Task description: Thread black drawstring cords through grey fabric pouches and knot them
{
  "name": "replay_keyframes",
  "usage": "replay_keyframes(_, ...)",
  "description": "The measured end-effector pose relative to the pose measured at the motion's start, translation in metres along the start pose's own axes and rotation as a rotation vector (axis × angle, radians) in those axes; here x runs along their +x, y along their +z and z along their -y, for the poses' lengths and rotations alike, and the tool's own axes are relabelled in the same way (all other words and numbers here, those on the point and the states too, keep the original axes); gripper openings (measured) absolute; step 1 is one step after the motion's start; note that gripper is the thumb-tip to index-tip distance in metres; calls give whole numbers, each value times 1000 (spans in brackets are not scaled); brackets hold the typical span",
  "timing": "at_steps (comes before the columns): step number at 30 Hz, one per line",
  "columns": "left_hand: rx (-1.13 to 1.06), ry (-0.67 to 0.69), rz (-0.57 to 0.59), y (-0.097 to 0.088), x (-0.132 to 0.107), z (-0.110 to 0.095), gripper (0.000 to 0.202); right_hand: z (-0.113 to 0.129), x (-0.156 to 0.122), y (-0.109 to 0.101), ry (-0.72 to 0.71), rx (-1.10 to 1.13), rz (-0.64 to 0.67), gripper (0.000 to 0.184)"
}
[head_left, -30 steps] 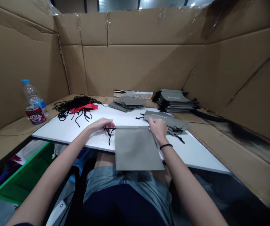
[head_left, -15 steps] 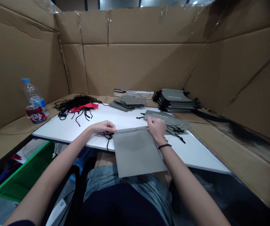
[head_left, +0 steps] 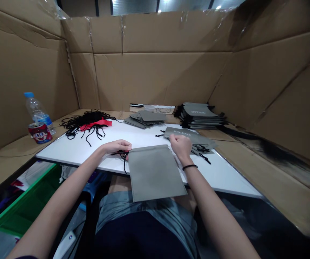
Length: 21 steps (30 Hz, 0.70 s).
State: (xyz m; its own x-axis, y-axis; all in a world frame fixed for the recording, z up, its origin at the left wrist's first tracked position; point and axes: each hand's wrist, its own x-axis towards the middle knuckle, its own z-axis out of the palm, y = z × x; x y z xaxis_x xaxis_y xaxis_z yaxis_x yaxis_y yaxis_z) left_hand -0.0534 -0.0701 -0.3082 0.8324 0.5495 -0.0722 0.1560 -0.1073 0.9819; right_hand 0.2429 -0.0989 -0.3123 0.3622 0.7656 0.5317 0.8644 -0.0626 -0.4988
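Cloth lies stretched between our two hands: one grey bag (head_left: 156,174), plain face toward us, its lower part reaching past the front edge of the white tabletop (head_left: 81,151) and over our lap (head_left: 111,205). Our left hand (head_left: 120,146) pinches the bag at its upper left corner, with loose black cord ends (head_left: 122,154) dangling just beneath the fingers. Our right hand (head_left: 181,146) is closed into a fist just beyond the opposite corner; a thin dark line seems to run from that corner toward it, though what the fist holds is hidden from us.

We judge the step in hand to be cord work at the top hem, with an outward pull on the right. The next move, as we read it, calls for a firm left pinch and an even pull, so that the hem does not bunch and the left ends do not slip inside.

Beyond our right fist lie printed bags (head_left: 198,137) with cords showing; farther back, plain grey pieces (head_left: 152,116) sit left of a taller printed stack (head_left: 199,112). A heap of black cords (head_left: 90,117) lies on our left.
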Motion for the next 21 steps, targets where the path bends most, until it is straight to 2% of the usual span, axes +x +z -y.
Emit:
replay_keyframes(6, 85, -47, -40, -5, -2, -1, 36, -5, 3, -5, 73, -7, -23, 44)
replay_keyframes(14, 135, 10, -130, -7, -1, 1, 33, -7, 6, -6, 89, -53, -39, 43)
replay_keyframes(21, 144, 63, -131, -6, -2, 0, 34, -10, 7, -9, 107, -70, -31, 42)
